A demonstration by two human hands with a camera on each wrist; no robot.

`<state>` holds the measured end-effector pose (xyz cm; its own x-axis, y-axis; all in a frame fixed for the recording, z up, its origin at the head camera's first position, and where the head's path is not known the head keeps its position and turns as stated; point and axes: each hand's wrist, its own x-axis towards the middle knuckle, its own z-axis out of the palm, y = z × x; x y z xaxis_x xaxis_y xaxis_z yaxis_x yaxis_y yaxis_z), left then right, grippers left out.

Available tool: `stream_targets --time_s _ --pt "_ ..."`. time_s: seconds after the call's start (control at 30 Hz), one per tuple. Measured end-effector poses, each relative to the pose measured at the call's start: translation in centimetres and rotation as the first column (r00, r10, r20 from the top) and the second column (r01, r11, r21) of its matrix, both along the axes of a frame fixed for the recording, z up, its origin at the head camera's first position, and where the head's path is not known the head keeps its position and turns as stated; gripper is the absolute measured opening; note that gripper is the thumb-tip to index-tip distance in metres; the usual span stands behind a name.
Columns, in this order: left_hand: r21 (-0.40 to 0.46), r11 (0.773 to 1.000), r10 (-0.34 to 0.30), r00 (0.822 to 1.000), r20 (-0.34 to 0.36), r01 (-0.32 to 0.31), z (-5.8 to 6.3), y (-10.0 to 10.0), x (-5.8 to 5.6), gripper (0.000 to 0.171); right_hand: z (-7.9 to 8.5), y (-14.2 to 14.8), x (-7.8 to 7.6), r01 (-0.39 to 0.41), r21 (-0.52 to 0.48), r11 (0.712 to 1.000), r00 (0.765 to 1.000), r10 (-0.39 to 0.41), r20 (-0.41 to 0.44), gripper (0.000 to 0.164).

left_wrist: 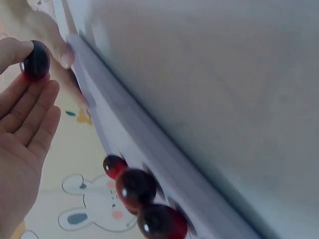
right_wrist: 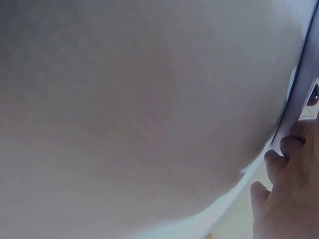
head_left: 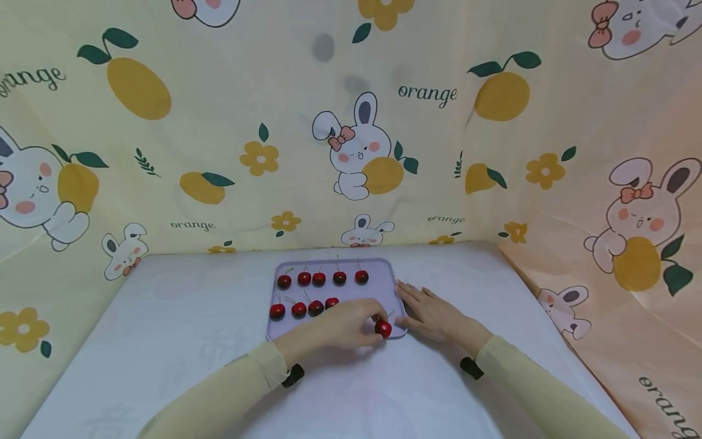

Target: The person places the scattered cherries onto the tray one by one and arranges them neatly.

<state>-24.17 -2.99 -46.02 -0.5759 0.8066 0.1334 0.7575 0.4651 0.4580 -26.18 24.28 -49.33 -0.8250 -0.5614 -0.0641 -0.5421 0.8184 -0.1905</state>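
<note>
My left hand (head_left: pixel 347 324) pinches a dark red cherry (head_left: pixel 383 329) between thumb and fingertips over the front right corner of a lilac tray (head_left: pixel 387 286). In the left wrist view, the held cherry (left_wrist: pixel 36 61) sits against the fingertips, above the tray's level. My right hand (head_left: pixel 433 314) lies with its fingers extended along the tray's right edge, fingertips right at the rim. In the right wrist view, that hand's fingers (right_wrist: pixel 291 147) are beside the tray wall (right_wrist: pixel 302 79). A back row of several cherries (head_left: pixel 319 278) and a front row (head_left: pixel 298 310) stand on the tray, the front row partly hidden by my left hand.
The tray stands at the far middle of a table with a white cover (head_left: pixel 208 341). Behind it and at the sides hangs a cream cloth (head_left: pixel 296 79) printed with rabbits and oranges. Both forearms reach in from the front.
</note>
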Motion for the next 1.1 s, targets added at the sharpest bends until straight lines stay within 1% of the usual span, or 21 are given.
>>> stream_targets --time_s 0.1,0.27,0.37,0.43,0.5,0.6,0.7,0.77,0.83,1.1 --pt "0.000 0.998 0.056 0.998 0.014 -0.056 0.3 -0.7 -0.4 0.027 -0.1 0.0 -0.1 0.006 0.004 1.000 1.000 -0.006 0.003 0.085" --pt "0.009 0.989 0.144 0.988 0.063 -0.145 0.1 -1.7 -1.2 0.030 -0.2 0.1 -0.1 0.007 0.004 1.000 1.000 -0.007 0.008 0.085" --pt "0.010 0.985 0.172 0.981 0.088 -0.173 0.0 -2.2 -1.9 0.029 -0.3 0.1 -0.1 0.006 0.006 1.000 1.000 -0.006 0.007 0.085" --pt "0.008 0.982 0.189 0.978 0.088 -0.191 0.0 -2.5 -2.3 0.027 -0.4 0.2 -0.1 0.004 0.006 1.000 1.000 -0.004 0.004 0.085" --pt "0.000 0.979 0.203 0.976 0.073 -0.204 0.0 -2.7 -2.7 0.025 -0.4 0.1 -0.1 0.004 0.009 1.000 1.000 -0.004 0.003 0.085" --pt "-0.023 0.974 0.225 0.974 0.017 -0.225 -0.1 -3.1 -3.4 0.023 -0.4 0.1 -0.1 0.001 0.005 1.000 1.000 -0.001 -0.001 0.085" --pt "-0.039 0.972 0.229 0.973 -0.036 -0.230 -0.3 -3.4 -3.8 0.024 -0.3 0.1 -0.1 0.000 0.006 1.000 1.000 0.000 -0.001 0.084" --pt "-0.044 0.972 0.229 0.972 -0.057 -0.232 -0.4 -3.6 -4.1 0.025 -0.3 0.0 -0.1 0.001 0.004 1.000 1.000 -0.001 0.000 0.084" --pt "-0.049 0.971 0.228 0.971 -0.073 -0.232 -0.5 -3.7 -4.2 0.025 -0.2 0.0 0.0 0.003 0.007 1.000 1.000 -0.003 0.003 0.084" --pt "-0.075 0.968 0.232 0.969 -0.089 -0.239 -0.8 -4.0 -4.7 0.019 -0.1 -0.1 0.0 0.003 0.014 1.000 1.000 -0.003 0.006 0.084"
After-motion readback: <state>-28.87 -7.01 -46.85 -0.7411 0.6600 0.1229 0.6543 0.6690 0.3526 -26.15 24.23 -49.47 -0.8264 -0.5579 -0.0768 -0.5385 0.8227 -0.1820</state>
